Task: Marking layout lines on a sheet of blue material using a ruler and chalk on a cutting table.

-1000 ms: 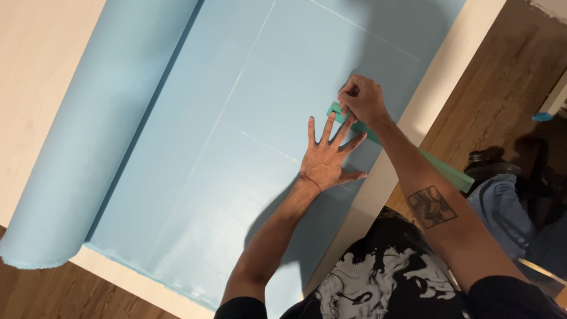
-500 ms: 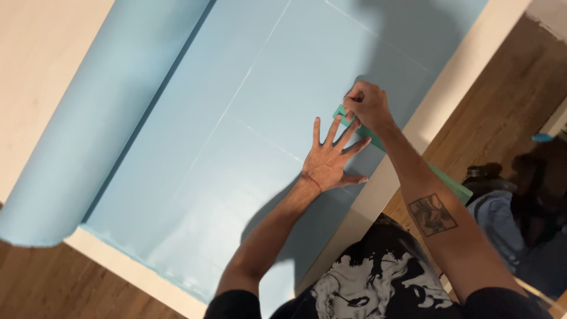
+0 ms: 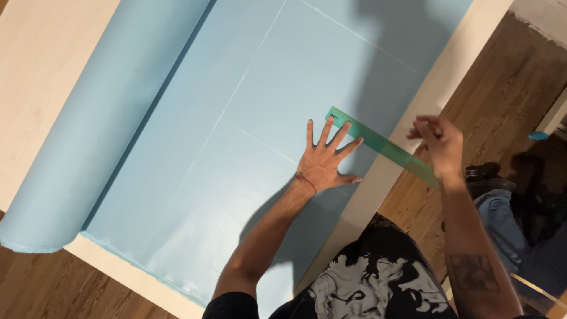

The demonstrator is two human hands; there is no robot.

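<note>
Seen from above, a person's left hand [image 3: 323, 159] lies flat with fingers spread wide on light blue fabric [image 3: 248, 118] unrolled across a pale table [image 3: 47, 77], its fingertips pressing down one end of a green transparent ruler [image 3: 381, 145]. The ruler runs diagonally past the table's edge. The right hand [image 3: 438, 143] hovers over the ruler's far end, fingers curled loosely; whether it grips anything is unclear. The fabric roll [image 3: 88, 147] lies at left.
</note>
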